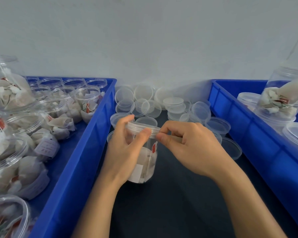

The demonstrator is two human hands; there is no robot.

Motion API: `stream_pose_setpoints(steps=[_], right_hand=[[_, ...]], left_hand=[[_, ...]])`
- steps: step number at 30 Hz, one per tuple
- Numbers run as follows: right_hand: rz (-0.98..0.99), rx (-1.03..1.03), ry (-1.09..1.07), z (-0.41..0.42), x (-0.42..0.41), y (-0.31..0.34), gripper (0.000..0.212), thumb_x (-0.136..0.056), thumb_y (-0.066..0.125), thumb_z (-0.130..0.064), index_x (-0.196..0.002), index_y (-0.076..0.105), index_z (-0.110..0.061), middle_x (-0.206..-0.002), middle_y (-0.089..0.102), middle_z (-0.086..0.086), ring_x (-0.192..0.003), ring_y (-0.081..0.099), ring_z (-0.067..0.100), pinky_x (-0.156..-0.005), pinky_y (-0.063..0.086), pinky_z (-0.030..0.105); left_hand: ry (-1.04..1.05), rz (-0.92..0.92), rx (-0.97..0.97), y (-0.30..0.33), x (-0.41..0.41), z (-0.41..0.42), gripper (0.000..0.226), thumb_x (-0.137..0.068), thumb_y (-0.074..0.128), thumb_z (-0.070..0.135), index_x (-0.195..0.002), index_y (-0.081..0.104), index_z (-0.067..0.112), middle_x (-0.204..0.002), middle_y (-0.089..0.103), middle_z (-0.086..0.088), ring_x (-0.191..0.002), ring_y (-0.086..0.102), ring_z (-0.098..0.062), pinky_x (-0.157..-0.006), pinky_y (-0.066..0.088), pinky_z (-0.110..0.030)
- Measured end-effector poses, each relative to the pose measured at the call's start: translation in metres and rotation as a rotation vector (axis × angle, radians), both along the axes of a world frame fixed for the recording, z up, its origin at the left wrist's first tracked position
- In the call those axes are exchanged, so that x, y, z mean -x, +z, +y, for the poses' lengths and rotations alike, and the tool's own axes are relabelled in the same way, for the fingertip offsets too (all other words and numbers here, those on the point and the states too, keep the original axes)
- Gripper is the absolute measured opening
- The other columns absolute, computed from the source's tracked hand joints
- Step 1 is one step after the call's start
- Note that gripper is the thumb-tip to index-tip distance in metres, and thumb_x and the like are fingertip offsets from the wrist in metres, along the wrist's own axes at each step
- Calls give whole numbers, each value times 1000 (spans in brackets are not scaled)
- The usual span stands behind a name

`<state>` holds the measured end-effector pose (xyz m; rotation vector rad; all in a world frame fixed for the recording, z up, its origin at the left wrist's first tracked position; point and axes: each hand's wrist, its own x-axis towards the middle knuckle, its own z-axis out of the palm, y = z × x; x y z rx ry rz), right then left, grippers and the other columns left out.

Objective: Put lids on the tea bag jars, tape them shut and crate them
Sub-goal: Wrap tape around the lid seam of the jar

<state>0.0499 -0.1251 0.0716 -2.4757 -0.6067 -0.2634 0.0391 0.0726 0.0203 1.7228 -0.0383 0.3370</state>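
Observation:
A clear plastic jar [145, 167] holding tea bags stands on the dark table between two blue crates. A clear lid [141, 127] sits on its mouth. My left hand [126, 148] grips the jar's upper part, thumb pressed against the lid's rim. My right hand [187, 143] pinches something thin at the lid's right edge with thumb and forefinger; it may be clear tape, but I cannot make it out. No tape roll is in view.
The left blue crate [86, 152] holds several open jars of tea bags. The right blue crate [248, 133] holds lidded jars, one [282, 98] stacked on another. Loose clear lids [162, 103] lie piled on the table beyond the jar, against the white wall.

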Motion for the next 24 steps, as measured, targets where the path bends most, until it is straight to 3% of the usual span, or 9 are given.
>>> stream_pose_setpoints(steps=[2, 4, 8, 11, 13, 18, 24], right_hand=[[-36, 22, -19, 0, 2, 0, 21, -103, 53, -57, -92, 62, -41, -63, 59, -7, -66, 56, 16, -66, 50, 34], [-72, 55, -43, 0, 3, 2, 23, -102, 52, -58, -91, 62, -41, -62, 59, -9, -65, 56, 15, -67, 52, 35], [-89, 64, -64, -1, 5, 4, 24, -102, 51, -58, -92, 63, -40, -62, 60, -12, -64, 56, 15, -66, 52, 36], [-97, 66, -68, -1, 4, 4, 24, -101, 50, -58, -92, 63, -40, -62, 61, -11, -62, 56, 15, -64, 51, 36], [-107, 57, -66, 0, 3, 3, 27, -100, 48, -60, -91, 64, -39, -63, 61, -13, -63, 57, 14, -60, 47, 31], [-98, 0, -10, -2, 0, -1, 25, -100, 56, -59, -90, 68, -39, -66, 62, -17, -65, 58, 12, -59, 41, 27], [43, -219, 141, -11, -9, -8, 17, -99, 65, -45, -89, 73, -34, -64, 60, -2, -55, 49, 19, -60, 42, 33]], left_hand=[[-26, -17, -15, 1, 0, -3, 61, -82, 57, 71, -141, 44, 65, -134, 65, 19, -117, 70, -15, -102, 54, -44], [-39, -31, -28, -1, -2, -6, 54, -84, 56, 69, -137, 46, 65, -127, 68, 17, -107, 74, -15, -95, 59, -47], [-11, -68, -89, -3, -2, -8, 58, -77, 66, 76, -129, 51, 56, -110, 72, 25, -94, 74, -1, -73, 58, -18], [-11, -95, -111, -4, -2, -7, 57, -80, 67, 75, -127, 54, 44, -110, 70, 28, -95, 72, 3, -75, 53, -9], [-17, -99, -109, -4, -3, -7, 53, -82, 66, 73, -124, 55, 42, -109, 71, 25, -93, 73, -1, -76, 55, -13], [-32, -115, -95, -7, -5, -2, 50, -83, 69, 66, -122, 56, 36, -108, 72, 13, -94, 77, -17, -80, 64, -37], [-42, -100, -90, -9, -9, 6, 44, -80, 69, 64, -114, 59, 38, -108, 73, 5, -91, 78, -22, -81, 64, -47]])
